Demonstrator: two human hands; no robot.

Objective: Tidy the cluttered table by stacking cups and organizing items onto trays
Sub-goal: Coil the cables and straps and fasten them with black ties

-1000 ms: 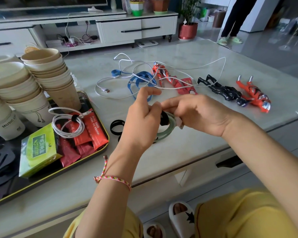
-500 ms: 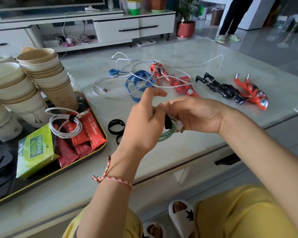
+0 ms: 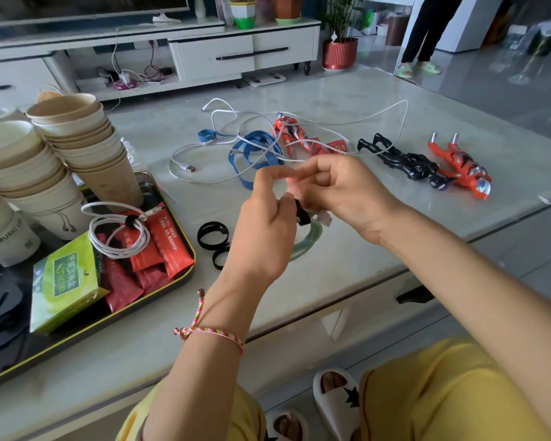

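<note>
A dark tray [image 3: 159, 297] with a yellow rim is seen at the left of the table [image 3: 347, 281]. At its far end several tall stacks of paper cups [image 3: 86, 144] are stood, nested one in another and leaning slightly. In front of them a green tea box [image 3: 66, 278] is laid flat, just beside a heap of red sachets [image 3: 169, 246], and on the sachets a coiled white cable [image 3: 118, 233] is rested, bound by a black tie. A green coiled cable [image 3: 309, 240] is held above the table's near edge, to the right of the tray: it is gripped by the left hand [image 3: 261, 237], fingers curled round it, and pinched by the right hand [image 3: 344, 192] where a black strap [image 3: 301, 213] and a white plug are found; the fingertips are blurred. Two black strap loops [image 3: 212, 233] are left on the table between tray and hands. Farther back, loose white cables [image 3: 299, 128], a blue lanyard [image 3: 255, 148] and three toy figures [image 3: 462, 167] are spread on the tabletop, outside any tray.
</note>
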